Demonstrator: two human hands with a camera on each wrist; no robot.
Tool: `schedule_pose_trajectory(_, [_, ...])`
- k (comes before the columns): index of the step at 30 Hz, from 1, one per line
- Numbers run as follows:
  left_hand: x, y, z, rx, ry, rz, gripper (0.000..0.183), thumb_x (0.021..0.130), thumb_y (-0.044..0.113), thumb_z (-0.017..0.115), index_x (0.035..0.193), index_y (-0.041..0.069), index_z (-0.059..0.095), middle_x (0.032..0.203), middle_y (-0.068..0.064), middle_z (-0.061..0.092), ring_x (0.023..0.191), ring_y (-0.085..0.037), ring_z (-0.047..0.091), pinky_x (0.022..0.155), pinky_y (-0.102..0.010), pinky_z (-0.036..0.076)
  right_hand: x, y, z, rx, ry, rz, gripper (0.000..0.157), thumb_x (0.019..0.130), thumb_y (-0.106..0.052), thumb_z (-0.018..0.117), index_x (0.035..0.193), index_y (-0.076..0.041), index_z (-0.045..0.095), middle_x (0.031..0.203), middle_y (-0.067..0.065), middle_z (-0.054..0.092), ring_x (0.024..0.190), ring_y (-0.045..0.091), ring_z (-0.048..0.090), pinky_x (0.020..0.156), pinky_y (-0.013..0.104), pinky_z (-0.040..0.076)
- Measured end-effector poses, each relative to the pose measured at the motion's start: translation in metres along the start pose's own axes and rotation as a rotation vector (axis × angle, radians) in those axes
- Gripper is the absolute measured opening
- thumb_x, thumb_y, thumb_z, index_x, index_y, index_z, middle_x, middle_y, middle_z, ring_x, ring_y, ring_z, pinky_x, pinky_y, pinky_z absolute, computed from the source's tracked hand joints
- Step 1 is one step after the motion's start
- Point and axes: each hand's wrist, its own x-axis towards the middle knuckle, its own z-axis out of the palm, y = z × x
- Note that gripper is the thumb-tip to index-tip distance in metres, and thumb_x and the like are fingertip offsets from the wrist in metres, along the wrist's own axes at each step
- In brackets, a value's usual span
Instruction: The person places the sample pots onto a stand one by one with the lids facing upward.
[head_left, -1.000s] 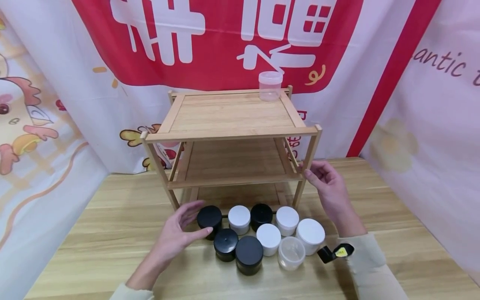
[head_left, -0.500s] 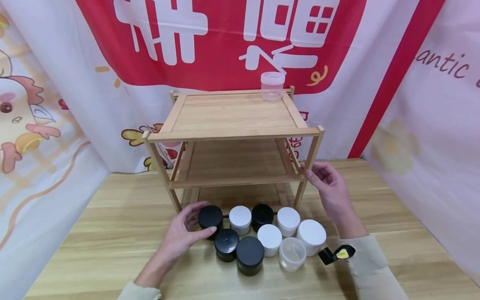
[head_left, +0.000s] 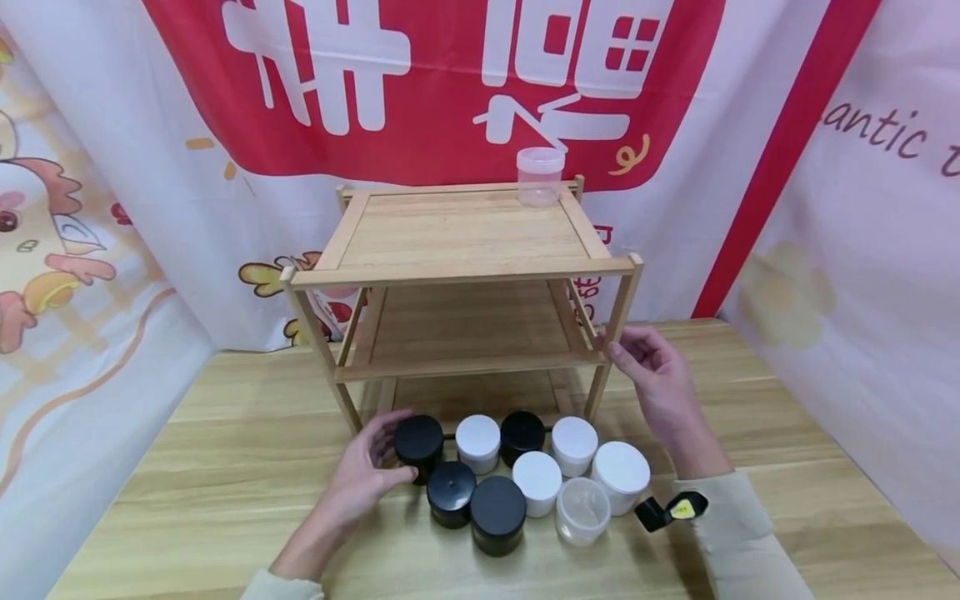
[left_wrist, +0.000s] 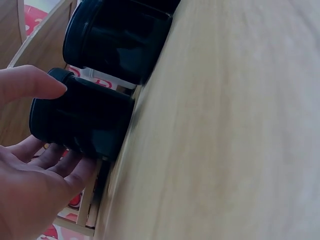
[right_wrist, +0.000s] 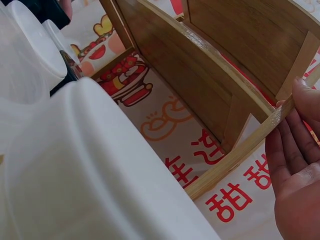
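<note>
My left hand [head_left: 363, 471] is wrapped round the leftmost black jar [head_left: 418, 446]. The left wrist view has the thumb by the lid of this black jar [left_wrist: 82, 117] and the fingers along its far side; the jar stands on the table. With thumb and fingers, my right hand [head_left: 662, 387] holds the front right post of a three-tier wooden shelf [head_left: 461, 271]. Close up in the right wrist view, that post [right_wrist: 240, 150] lies between the thumb and fingers of the right hand [right_wrist: 300, 165].
More lidded jars crowd before the shelf: black jars [head_left: 498, 512], white jars [head_left: 621, 475] and a clear jar [head_left: 582, 510]. Another clear jar [head_left: 540, 177] stands on the top tier, back right. Printed cloth [head_left: 847, 250] hangs round the wooden table [head_left: 187, 467].
My left hand has closed in on the leftmost black jar, its thumb and fingers coming against it. The right hand stays on the shelf post.
</note>
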Motion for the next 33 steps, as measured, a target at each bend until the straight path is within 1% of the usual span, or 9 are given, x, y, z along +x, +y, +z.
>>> schedule_pose_trajectory(4, [-0.001,-0.001,0.000,0.013,0.015,-0.031,0.082,0.078,-0.002,0.085,0.153,0.007,0.054,0.148,-0.017,0.063,0.139,-0.032,0.059,0.125,-0.047,0.042,0.000,0.001,0.001,0.011,-0.003,-0.004,0.017,0.105,-0.007,0.067,0.121,-0.013,0.072,0.116,-0.008,0.080,0.113,0.013,0.069,0.101,0.021,0.056])
schedule_pose_trajectory(6, [-0.001,-0.002,0.000,0.016,0.018,-0.044,0.082,0.078,0.000,0.086,0.153,0.008,0.054,0.148,-0.016,0.064,0.139,-0.032,0.059,0.126,-0.052,0.041,0.000,0.001,0.001,0.021,-0.008,-0.009,0.017,0.105,-0.006,0.067,0.121,-0.013,0.072,0.117,-0.007,0.080,0.113,0.014,0.070,0.101,0.021,0.056])
schedule_pose_trajectory(8, [0.000,-0.001,0.000,0.011,0.017,-0.051,0.082,0.078,0.000,0.087,0.152,0.009,0.054,0.147,-0.016,0.064,0.139,-0.032,0.059,0.126,-0.052,0.042,0.000,0.002,0.000,0.025,-0.012,-0.014,0.018,0.105,-0.006,0.067,0.121,-0.013,0.072,0.117,-0.007,0.080,0.114,0.014,0.070,0.101,0.021,0.056])
schedule_pose_trajectory(14, [0.001,-0.003,-0.001,-0.014,0.003,-0.055,0.080,0.080,0.001,0.089,0.152,0.008,0.054,0.148,-0.017,0.064,0.140,-0.032,0.060,0.124,-0.046,0.045,-0.001,0.002,-0.002,0.049,-0.018,-0.025,0.020,0.105,-0.002,0.066,0.120,-0.013,0.072,0.118,-0.008,0.079,0.116,0.015,0.071,0.101,0.021,0.057])
schedule_pose_trajectory(18, [0.001,-0.007,-0.002,-0.040,-0.006,-0.070,0.080,0.081,0.003,0.089,0.153,0.007,0.053,0.150,-0.017,0.062,0.141,-0.032,0.059,0.122,-0.042,0.046,-0.001,0.002,-0.002,0.042,-0.019,-0.018,0.020,0.105,-0.003,0.067,0.121,-0.013,0.072,0.119,-0.008,0.079,0.116,0.013,0.070,0.102,0.021,0.057])
schedule_pose_trajectory(21, [0.002,-0.010,-0.004,-0.061,-0.012,-0.084,0.080,0.082,0.004,0.089,0.154,0.007,0.052,0.151,-0.017,0.061,0.142,-0.032,0.057,0.119,-0.033,0.047,-0.001,0.001,-0.002,0.037,-0.020,-0.018,0.019,0.105,-0.004,0.067,0.121,-0.012,0.072,0.119,-0.006,0.079,0.114,0.012,0.070,0.102,0.021,0.056])
schedule_pose_trajectory(26, [0.003,-0.015,-0.006,-0.116,-0.016,-0.109,0.080,0.083,0.003,0.088,0.155,0.004,0.051,0.154,-0.018,0.058,0.143,-0.032,0.055,0.109,-0.018,0.049,-0.001,0.001,0.000,0.041,-0.015,-0.024,0.019,0.105,-0.002,0.066,0.119,-0.013,0.072,0.118,-0.005,0.080,0.111,0.010,0.070,0.100,0.021,0.057])
schedule_pose_trajectory(29, [0.002,-0.016,-0.008,-0.136,-0.021,-0.117,0.080,0.083,0.002,0.087,0.155,0.003,0.051,0.154,-0.019,0.058,0.143,-0.032,0.055,0.106,-0.016,0.050,-0.001,0.001,0.001,0.020,-0.002,-0.016,0.018,0.105,-0.004,0.067,0.118,-0.014,0.072,0.115,-0.008,0.080,0.109,0.009,0.069,0.098,0.020,0.057])
schedule_pose_trajectory(33, [0.001,-0.017,-0.008,-0.137,-0.027,-0.126,0.080,0.084,0.003,0.087,0.155,0.002,0.051,0.155,-0.019,0.057,0.144,-0.033,0.055,0.106,-0.015,0.050,-0.001,0.000,0.001,-0.021,0.019,0.008,0.015,0.104,-0.009,0.070,0.117,-0.015,0.073,0.115,-0.008,0.080,0.108,0.009,0.067,0.097,0.020,0.056])
